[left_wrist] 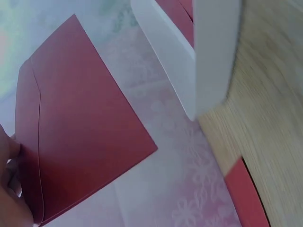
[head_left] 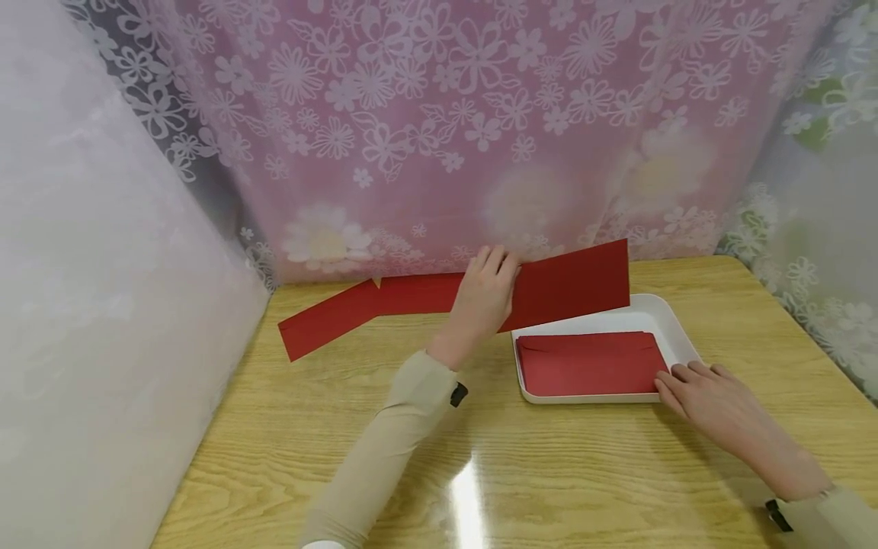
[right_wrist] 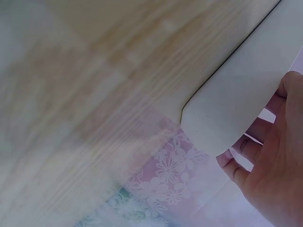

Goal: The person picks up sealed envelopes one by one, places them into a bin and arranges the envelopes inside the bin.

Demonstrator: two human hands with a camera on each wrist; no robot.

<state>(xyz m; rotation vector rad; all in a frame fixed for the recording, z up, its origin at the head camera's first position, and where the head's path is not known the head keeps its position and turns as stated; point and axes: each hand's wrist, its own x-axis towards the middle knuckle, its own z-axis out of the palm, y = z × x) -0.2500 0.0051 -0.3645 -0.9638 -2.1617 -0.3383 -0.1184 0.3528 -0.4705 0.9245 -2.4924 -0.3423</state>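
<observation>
My left hand (head_left: 483, 297) holds a red envelope (head_left: 572, 282) by its left end, raised and tilted over the back left of a white tray (head_left: 675, 328). In the left wrist view the envelope's (left_wrist: 90, 113) flap seam runs along the side near the fingers. A stack of red envelopes (head_left: 590, 366) lies in the front part of the tray. My right hand (head_left: 720, 404) grips the tray's front right corner, its fingers (right_wrist: 253, 146) bent at the rim in the right wrist view.
Two more red envelopes lie along the back of the wooden table (head_left: 329, 450): one at the far left (head_left: 329, 320), angled, and one beside it (head_left: 418, 295), partly behind my left hand. A pink flowered curtain (head_left: 439, 137) hangs behind, with a pale wall (head_left: 103, 267) at left.
</observation>
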